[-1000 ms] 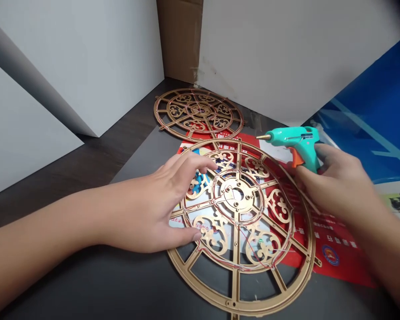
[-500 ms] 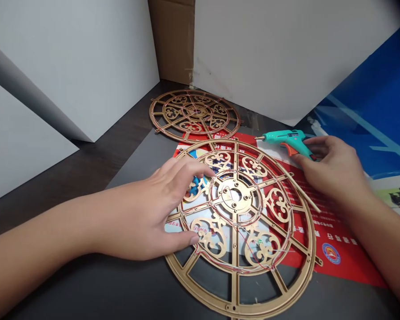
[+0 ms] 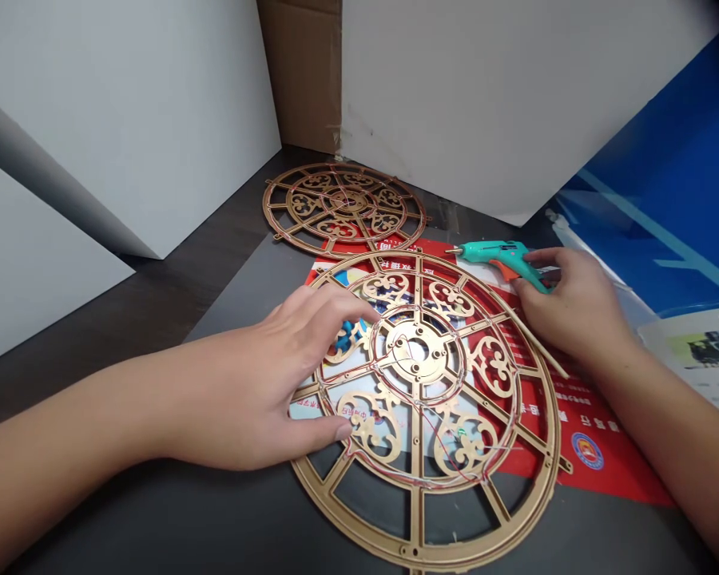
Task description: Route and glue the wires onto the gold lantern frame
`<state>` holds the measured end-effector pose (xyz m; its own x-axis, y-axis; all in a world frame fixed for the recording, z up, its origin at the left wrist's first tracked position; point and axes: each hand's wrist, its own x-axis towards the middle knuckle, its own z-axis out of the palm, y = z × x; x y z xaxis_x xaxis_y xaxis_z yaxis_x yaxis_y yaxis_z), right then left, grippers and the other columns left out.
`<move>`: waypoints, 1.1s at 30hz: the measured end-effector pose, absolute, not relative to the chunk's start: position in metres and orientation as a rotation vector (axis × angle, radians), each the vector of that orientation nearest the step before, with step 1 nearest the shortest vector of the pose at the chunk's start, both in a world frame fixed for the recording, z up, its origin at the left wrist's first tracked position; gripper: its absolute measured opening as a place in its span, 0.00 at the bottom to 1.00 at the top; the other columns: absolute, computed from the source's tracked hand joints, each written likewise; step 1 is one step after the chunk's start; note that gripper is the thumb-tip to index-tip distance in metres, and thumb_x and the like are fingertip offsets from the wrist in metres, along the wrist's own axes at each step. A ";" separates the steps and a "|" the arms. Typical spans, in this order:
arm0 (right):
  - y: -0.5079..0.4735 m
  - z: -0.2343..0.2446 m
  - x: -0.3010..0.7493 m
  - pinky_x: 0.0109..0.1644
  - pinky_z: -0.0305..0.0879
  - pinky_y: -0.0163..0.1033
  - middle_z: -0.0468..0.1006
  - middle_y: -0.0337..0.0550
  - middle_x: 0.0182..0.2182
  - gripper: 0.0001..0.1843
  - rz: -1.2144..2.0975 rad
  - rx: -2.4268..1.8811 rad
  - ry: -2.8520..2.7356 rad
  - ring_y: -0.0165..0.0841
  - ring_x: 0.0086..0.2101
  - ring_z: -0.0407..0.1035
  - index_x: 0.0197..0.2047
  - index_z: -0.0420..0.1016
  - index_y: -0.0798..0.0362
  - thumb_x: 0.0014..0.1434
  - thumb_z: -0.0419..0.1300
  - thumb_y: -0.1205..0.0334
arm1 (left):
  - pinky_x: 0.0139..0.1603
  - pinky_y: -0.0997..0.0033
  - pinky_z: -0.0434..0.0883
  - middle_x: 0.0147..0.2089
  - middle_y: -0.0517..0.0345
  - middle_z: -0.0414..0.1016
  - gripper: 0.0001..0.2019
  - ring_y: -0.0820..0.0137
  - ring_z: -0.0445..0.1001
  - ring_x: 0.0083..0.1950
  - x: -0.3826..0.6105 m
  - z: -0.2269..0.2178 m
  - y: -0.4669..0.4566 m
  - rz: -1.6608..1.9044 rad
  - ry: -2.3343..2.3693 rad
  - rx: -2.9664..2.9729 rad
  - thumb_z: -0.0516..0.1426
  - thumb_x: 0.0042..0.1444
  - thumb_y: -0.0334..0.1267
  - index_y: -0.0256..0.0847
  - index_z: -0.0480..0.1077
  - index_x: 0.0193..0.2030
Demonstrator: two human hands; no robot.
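Here, the near gold wheel (image 3: pixel 432 366) lies flat, partly over a red sheet (image 3: pixel 620 471). At its left rim the left hand (image 3: pixel 279 383) arches, thumb and fingers spread apart. Beyond its upper right rim, the right hand (image 3: pixel 575 307) curls at the handle of the teal glue gun (image 3: pixel 494 251); whether its fingers pinch, I cannot tell. Behind it lies a second wheel (image 3: pixel 359 201).
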<state>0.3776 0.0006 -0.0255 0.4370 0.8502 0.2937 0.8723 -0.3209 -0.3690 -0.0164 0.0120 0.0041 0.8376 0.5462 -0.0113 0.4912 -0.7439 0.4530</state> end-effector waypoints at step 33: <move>-0.062 0.028 0.331 0.19 0.57 0.37 0.79 0.38 0.23 0.13 0.142 -1.830 -1.622 0.29 0.18 0.63 0.48 0.83 0.45 0.63 0.67 0.49 | 0.64 0.55 0.78 0.69 0.50 0.68 0.40 0.52 0.74 0.66 -0.014 0.010 0.012 0.152 0.772 2.506 0.68 0.61 0.55 0.56 0.56 0.75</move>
